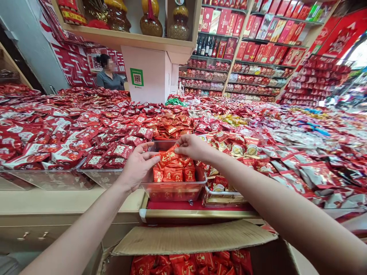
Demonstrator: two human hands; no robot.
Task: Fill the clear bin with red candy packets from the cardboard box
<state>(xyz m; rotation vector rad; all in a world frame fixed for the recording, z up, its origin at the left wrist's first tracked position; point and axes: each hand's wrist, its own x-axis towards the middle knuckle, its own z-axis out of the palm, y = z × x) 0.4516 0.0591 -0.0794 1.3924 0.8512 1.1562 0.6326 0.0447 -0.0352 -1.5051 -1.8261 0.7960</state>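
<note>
A red packet with gold characters (167, 156) is held between both hands above a clear plastic bin (174, 188). My left hand (140, 164) pinches its left end between thumb and fingers. My right hand (190, 147) grips the packet's right end, fingers curled. Under them, the bin holds several similar red packets (172, 175), some standing in a row with their gold characters facing front.
Below the counter, an open cardboard box (195, 240) holds more red packets. Bins of durian packets (220, 185) and dark red packets (96, 160) flank the bin. A white pillar (149, 72) and a person (110, 76) are behind.
</note>
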